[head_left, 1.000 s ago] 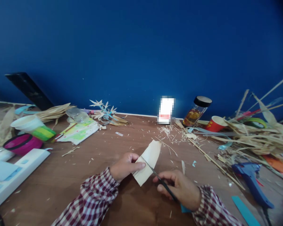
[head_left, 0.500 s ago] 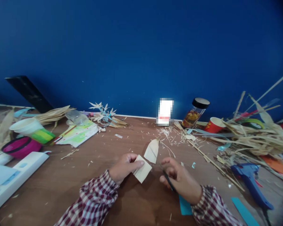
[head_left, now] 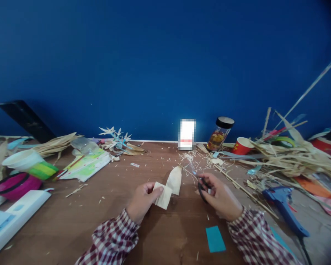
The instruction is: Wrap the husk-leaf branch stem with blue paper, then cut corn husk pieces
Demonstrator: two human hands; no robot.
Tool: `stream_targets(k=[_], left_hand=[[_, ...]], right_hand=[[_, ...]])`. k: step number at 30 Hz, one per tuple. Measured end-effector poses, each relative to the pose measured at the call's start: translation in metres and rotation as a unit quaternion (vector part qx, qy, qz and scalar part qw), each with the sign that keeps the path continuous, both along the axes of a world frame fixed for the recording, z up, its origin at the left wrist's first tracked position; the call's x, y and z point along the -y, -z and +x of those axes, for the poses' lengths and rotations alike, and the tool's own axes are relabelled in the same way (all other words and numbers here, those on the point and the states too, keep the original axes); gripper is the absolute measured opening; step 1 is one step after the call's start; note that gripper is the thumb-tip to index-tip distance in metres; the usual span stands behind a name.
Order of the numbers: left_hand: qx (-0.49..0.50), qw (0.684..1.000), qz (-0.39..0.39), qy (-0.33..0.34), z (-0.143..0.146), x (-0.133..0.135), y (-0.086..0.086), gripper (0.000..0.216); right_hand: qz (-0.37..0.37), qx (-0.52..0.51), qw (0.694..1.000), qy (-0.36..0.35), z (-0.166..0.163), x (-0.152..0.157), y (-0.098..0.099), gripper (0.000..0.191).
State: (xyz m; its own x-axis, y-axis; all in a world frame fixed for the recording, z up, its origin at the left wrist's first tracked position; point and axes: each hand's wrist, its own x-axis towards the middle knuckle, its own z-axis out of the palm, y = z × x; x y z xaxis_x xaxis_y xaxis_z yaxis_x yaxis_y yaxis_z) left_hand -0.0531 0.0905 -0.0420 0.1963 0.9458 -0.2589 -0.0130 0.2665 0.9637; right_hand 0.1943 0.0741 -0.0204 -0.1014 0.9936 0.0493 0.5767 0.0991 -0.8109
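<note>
Wall (head_left: 154, 73), blue, rising from the far edge of our bench (head_left: 160, 235); near edge out of view.

Hands, a pair, well in from that far edge. For clean cutting we would, in our judgement, hold the sheet taut, keep the left thumb clear of the blades' line, and feed the sheet rather than twist the wrist. Right hand (head_left: 223, 198): low, palm inward, fingers curled round the handles. Left hand (head_left: 141, 200): angled in from the near side, thumb uppermost, thumb and fingers pinching.

Scissors (head_left: 200, 187), dark-handled, one; tips toward the far edge. Blades blurred; we cannot tell if they are parted.

Pointed husk piece (head_left: 174, 180), one; farther up the bench than the left thumb.

Square husk piece (head_left: 163, 198), one; in the left pinch, against the pointed one in our view, contact uncertain. Likely to split, we judge; short, even snips suit it.
</note>
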Motion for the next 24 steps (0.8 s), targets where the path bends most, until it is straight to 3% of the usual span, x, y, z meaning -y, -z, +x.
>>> stream_targets(k=[3, 6, 13, 24], left_hand=[[-0.027, 0.999, 0.014, 0.012, 0.002, 0.002, 0.001, 0.028], [-0.027, 0.999, 0.007, 0.029, 0.003, 0.004, -0.001, 0.028], [0.029, 0.996, -0.028, 0.078, 0.005, 0.008, -0.003, 0.027], [0.062, 0.994, -0.054, 0.068, 0.005, 0.008, -0.003, 0.023]], right_hand=[[-0.12, -0.16, 0.975, -0.1, -0.018, 0.009, 0.0, 0.038], [-0.187, -0.228, 0.943, -0.155, -0.03, 0.015, 0.002, 0.035], [-0.259, -0.248, 0.91, -0.207, -0.031, 0.013, 0.006, 0.031], [-0.276, -0.259, 0.901, -0.212, -0.03, 0.013, 0.013, 0.031]])
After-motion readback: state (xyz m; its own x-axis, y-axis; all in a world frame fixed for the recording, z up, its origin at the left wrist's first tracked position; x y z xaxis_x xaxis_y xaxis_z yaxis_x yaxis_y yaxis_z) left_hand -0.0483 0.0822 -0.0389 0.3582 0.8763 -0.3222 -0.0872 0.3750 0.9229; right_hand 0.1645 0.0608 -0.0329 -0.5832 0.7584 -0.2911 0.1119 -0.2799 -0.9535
